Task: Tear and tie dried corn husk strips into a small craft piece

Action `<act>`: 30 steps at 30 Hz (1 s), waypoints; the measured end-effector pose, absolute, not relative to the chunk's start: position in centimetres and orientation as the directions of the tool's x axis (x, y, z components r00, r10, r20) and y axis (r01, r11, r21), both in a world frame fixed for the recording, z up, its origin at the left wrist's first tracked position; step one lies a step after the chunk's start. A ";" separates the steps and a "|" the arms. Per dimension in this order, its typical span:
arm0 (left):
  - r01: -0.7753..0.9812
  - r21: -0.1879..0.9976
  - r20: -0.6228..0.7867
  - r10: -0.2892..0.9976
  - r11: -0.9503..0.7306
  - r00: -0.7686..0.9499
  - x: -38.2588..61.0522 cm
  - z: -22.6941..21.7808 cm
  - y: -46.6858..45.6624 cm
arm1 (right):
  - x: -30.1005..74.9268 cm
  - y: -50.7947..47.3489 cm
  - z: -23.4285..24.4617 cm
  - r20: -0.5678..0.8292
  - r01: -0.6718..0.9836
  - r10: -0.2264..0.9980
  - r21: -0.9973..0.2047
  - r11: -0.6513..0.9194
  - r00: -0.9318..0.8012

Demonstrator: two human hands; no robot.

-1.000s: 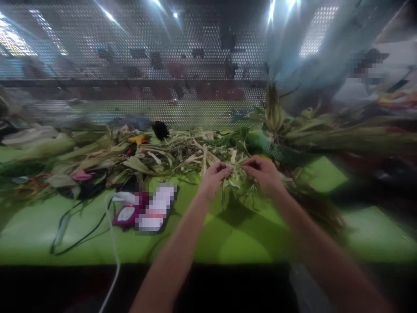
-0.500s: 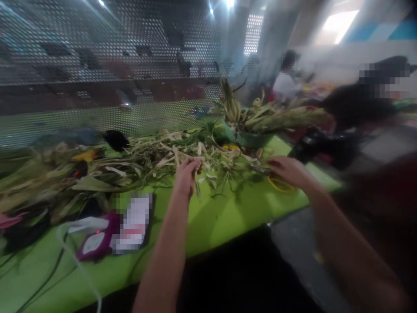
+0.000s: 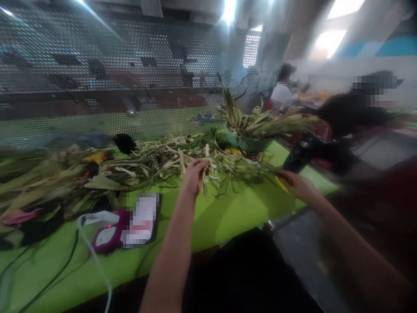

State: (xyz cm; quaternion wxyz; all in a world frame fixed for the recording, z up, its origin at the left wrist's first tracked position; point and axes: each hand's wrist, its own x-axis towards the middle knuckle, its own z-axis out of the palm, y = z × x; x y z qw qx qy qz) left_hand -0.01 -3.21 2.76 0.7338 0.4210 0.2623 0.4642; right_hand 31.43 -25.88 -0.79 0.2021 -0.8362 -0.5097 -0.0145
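My left hand [image 3: 194, 176] is closed around a small bunch of thin green and pale leaf strips [image 3: 206, 184] that hang down from its fingers above the bright green table [image 3: 228, 217]. My right hand [image 3: 297, 184] reaches out to the right near the table's edge, its fingers curled on something yellow [image 3: 280, 182] that is too blurred to name. Behind both hands lies a long heap of dried leaves and husks [image 3: 153, 163].
A green basket stuffed with long husks [image 3: 254, 130] stands at the back right. A purple and white device [image 3: 109, 232] with cables lies at the left. A perforated metal screen [image 3: 114, 78] backs the table. Other people [image 3: 352, 113] are at work on the right.
The view has swung to the right. My hands, close together a second ago, have parted: the right one went out to the table's right edge, the left one stayed with the strips.
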 end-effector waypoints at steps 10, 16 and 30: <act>-0.519 0.819 0.044 0.876 0.244 0.480 0.3 2.4 -3.0 | 23.2 -23.8 3.0 0.146 0.578 0.953 -0.815 -0.036 0.266; -0.513 0.818 0.043 0.863 0.259 0.504 0.2 2.5 -3.2 | 19.9 -21.2 3.5 0.158 0.626 0.984 -0.776 0.075 0.078; -0.449 0.865 0.037 0.863 0.225 0.503 0.3 2.1 -3.4 | 18.2 -19.8 3.6 0.139 0.583 0.988 -0.809 0.072 0.071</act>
